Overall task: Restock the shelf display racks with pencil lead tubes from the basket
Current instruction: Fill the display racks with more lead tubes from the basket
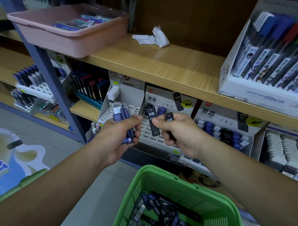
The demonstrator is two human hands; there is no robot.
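Right, both hands are loaded, and that's the worry: the left hand [117,133] is curled round a whole fan of blue tubes [126,118], splayed unevenly, so any loosening of the fingers could let one slide out, likely to the floor or back into the basket [159,172]. Over on the other side, the right hand [179,132] pinches a black tube [152,123] marked HB by fingertip and thumb only, while a second tube [169,117] sits tucked in the same fist. A light pinch with the palm already busy could twist that tube or drop it short of its slot. Mixing is the other risk, since blue and black belong in separate rows of the rack [152,139]. Both forearms reach forward side by side, hands nearly touching, held just in front of the slotted rack under the shelf. More tubes [161,211] lie loose in the green basket below.
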